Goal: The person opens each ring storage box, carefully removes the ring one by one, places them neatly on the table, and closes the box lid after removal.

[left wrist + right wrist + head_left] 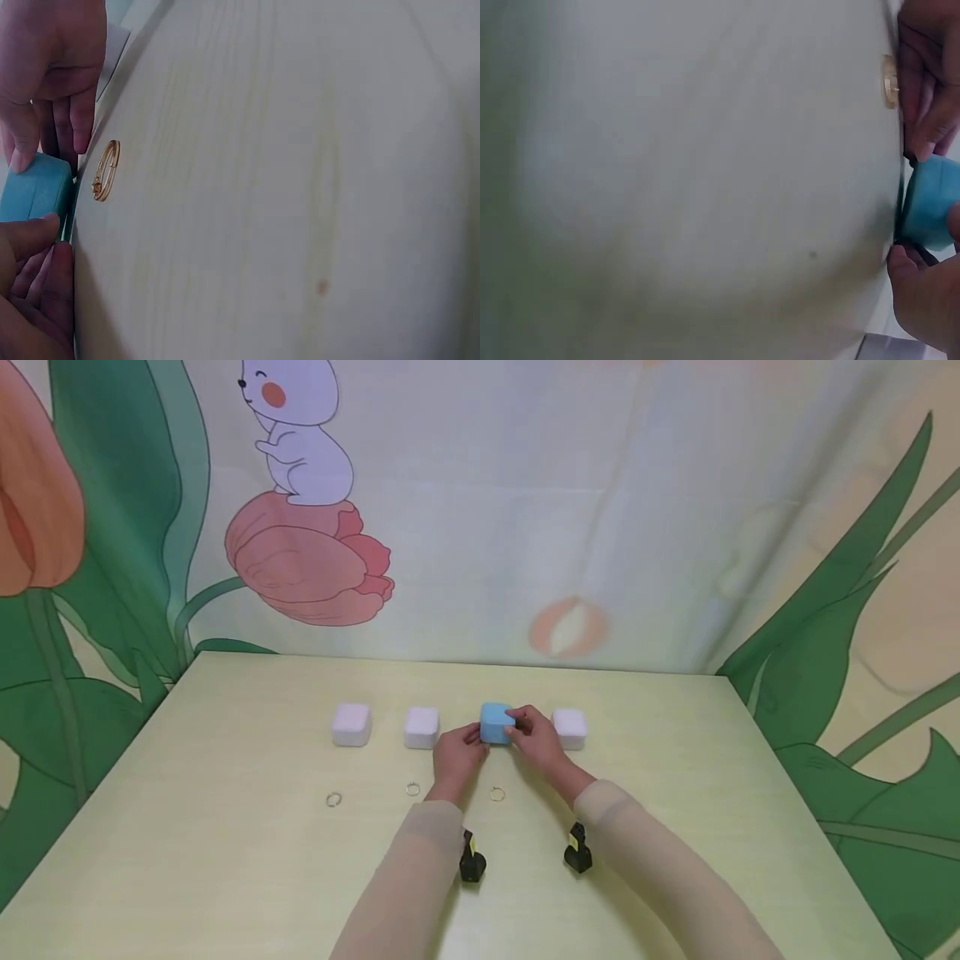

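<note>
A small light-blue box (495,723) with rounded corners, possibly a ring box, is held between both hands on the table. My left hand (456,756) grips its left side; in the left wrist view the thumb lies on the blue box (34,191) with the fingers curled beneath. From the right, my right hand (538,742) pinches the box with thumb and fingers. A seam runs across the box, and its lid looks closed. Nearest to the hands on the table lies a gold ring (497,794), seen also as a gold ring (106,171) in the left wrist view.
Pale pink boxes stand in the same row: one at far left (352,725), another left of the blue one (422,728), a third to the right (570,729). Two silvery rings (333,799) (412,789) lie in front. A printed curtain (480,527) hangs behind the table (225,860).
</note>
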Motion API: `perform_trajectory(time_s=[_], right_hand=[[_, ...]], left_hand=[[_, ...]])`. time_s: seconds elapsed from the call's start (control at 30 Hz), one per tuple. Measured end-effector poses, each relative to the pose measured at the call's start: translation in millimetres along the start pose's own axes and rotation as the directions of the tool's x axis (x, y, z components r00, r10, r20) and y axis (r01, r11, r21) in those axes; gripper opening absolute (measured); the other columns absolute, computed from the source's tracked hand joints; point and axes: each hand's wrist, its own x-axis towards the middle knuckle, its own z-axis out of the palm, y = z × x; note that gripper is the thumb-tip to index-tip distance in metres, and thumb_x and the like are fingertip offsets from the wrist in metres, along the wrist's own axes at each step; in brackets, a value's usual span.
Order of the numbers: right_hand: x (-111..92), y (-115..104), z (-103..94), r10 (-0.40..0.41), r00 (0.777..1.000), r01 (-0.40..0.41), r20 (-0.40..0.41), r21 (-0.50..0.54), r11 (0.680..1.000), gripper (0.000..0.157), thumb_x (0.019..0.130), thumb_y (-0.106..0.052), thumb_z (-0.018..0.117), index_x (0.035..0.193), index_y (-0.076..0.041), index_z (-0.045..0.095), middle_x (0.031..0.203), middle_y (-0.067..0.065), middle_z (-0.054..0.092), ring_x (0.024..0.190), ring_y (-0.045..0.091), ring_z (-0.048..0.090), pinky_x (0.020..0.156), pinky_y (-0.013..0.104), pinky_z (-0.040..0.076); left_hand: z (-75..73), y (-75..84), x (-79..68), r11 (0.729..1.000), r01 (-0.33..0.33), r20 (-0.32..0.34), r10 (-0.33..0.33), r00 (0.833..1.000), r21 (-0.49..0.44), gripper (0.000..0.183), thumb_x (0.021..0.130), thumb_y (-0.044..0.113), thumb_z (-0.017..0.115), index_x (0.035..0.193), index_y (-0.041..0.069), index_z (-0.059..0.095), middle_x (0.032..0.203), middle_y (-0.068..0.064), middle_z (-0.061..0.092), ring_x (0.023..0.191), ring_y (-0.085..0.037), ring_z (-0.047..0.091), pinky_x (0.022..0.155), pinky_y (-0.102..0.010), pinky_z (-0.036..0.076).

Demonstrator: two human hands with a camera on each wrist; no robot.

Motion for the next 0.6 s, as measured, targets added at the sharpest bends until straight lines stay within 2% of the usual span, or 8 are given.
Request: perform_trajectory(time_s=[0.27, 0.47, 0.57, 0.6], right_hand=[[-1, 1, -1.3, -0.024, 0.999, 0.025, 0.037, -0.016, 1.0, 0.027, 0.099, 0.004, 0.059, 0.124, 0.012, 0.056, 0.143, 0.032, 0.058, 0.135, 0.045, 0.057, 0.114, 0.05, 0.049], [-5, 0, -2.2, -0.026, 0.999, 0.023, 0.03, 0.068, 0.997, 0.027, 0.098, 0.006, 0.058, 0.123, 0.015, 0.054, 0.143, 0.035, 0.056, 0.137, 0.046, 0.054, 0.115, 0.052, 0.047], [-1, 12, -2.6, -0.052, 0.998, 0.048, 0.03, 0.111, 0.993, 0.026, 0.097, 0.002, 0.063, 0.121, 0.011, 0.057, 0.141, 0.031, 0.06, 0.136, 0.043, 0.057, 0.113, 0.048, 0.051], [6, 27, -2.1, -0.098, 0.994, 0.092, 0.036, 0.143, 0.985, 0.026, 0.097, -0.004, 0.067, 0.12, 0.006, 0.06, 0.139, 0.025, 0.064, 0.133, 0.037, 0.061, 0.11, 0.041, 0.054]], left_hand=[[-1.1, 1.4, -0.9, 1.0, 0.01, -0.025, -0.01, 1.0, 0.018, 0.038, 0.09, 0.002, 0.069, 0.128, -0.001, 0.068, 0.125, -0.019, 0.073, 0.127, -0.034, 0.067, 0.113, -0.045, 0.05], [-0.7, 3.3, -1.3, 0.999, -0.009, -0.034, 0.011, 0.999, 0.046, 0.037, 0.091, 0.004, 0.067, 0.128, -0.002, 0.068, 0.125, -0.019, 0.073, 0.128, -0.035, 0.066, 0.113, -0.046, 0.05], [-0.5, 3.9, -3.9, 0.998, -0.015, -0.024, 0.016, 1.0, 0.055, 0.038, 0.093, 0.007, 0.067, 0.129, -0.002, 0.067, 0.127, -0.019, 0.072, 0.129, -0.036, 0.065, 0.114, -0.047, 0.049], [-0.4, 3.7, -4.7, 0.998, -0.019, -0.02, 0.02, 1.0, 0.058, 0.038, 0.093, 0.008, 0.068, 0.13, -0.002, 0.067, 0.127, -0.019, 0.072, 0.129, -0.036, 0.065, 0.114, -0.047, 0.049]])
